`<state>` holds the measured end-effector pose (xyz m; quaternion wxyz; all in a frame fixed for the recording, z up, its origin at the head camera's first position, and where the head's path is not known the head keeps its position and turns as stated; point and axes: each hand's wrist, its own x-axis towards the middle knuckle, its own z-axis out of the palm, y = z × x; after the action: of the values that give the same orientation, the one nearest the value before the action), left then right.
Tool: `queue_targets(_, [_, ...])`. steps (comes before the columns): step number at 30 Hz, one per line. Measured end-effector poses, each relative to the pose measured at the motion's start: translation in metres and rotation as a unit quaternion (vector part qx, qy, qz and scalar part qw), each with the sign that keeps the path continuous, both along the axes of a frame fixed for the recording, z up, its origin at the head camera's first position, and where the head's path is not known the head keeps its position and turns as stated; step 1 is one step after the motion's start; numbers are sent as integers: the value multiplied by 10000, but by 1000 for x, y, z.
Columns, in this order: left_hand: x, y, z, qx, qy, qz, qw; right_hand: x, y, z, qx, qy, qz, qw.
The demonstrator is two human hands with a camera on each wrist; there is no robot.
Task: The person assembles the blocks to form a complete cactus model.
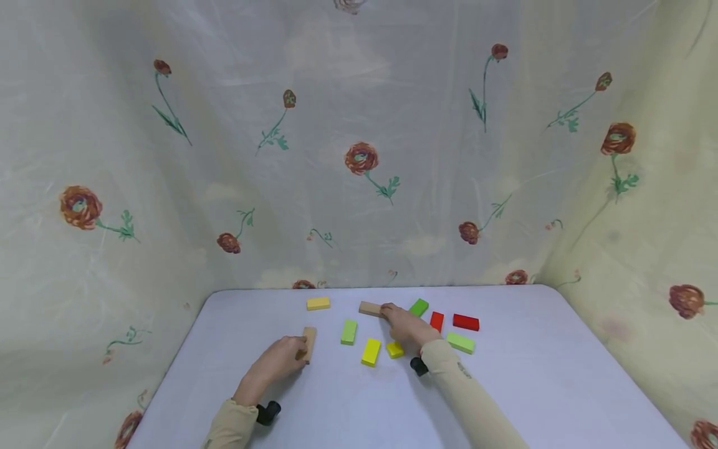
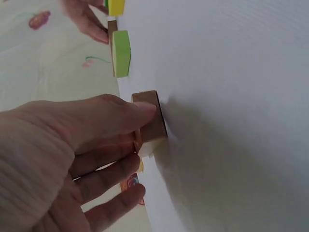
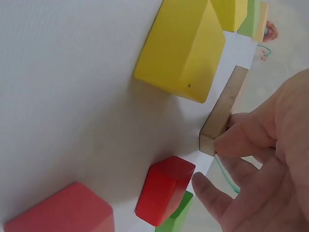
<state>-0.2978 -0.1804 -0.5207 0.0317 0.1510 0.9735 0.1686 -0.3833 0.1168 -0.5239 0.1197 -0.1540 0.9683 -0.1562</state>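
My left hand (image 1: 278, 362) pinches the near end of a plain wooden block (image 1: 310, 340) on the left of the table. In the left wrist view the thumb lies on the end face of this block (image 2: 150, 121), the other fingers behind it. Farther back, my right hand (image 1: 406, 327) reaches over the table and grips the right end of a second wooden block (image 1: 369, 308). This block (image 3: 226, 104) lies flat in the right wrist view, thumb and forefinger at its end. Close to the right fingers are a red block (image 3: 165, 188) and a yellow block (image 3: 181, 46).
Between the hands lie a light green block (image 1: 349, 332) and a bright yellow block (image 1: 371, 352). Another yellow block (image 1: 318, 303) sits at the back. Right of the right hand are a dark green block (image 1: 419, 307), a red block (image 1: 466, 322) and a light green block (image 1: 460, 343). A flowered curtain (image 1: 426, 206) hangs behind.
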Motion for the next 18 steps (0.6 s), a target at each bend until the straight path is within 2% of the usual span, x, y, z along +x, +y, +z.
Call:
queue_targets(3, [-1, 0, 0, 136, -2, -148, 9998, 2, 2, 2, -3, 10, -3, 10000])
queue_targets(10, [6, 14, 6, 97, 20, -957, 9954, 4, 8, 3, 77, 113, 157, 9998])
queue_targets(14, [13, 23, 7, 40, -64, -1027, 9947, 3, 9, 2, 215, 191, 258, 9993])
queue_targets(18, [20, 29, 5, -325, 107, -1013, 9943, 2, 11, 2, 223, 267, 331, 9988])
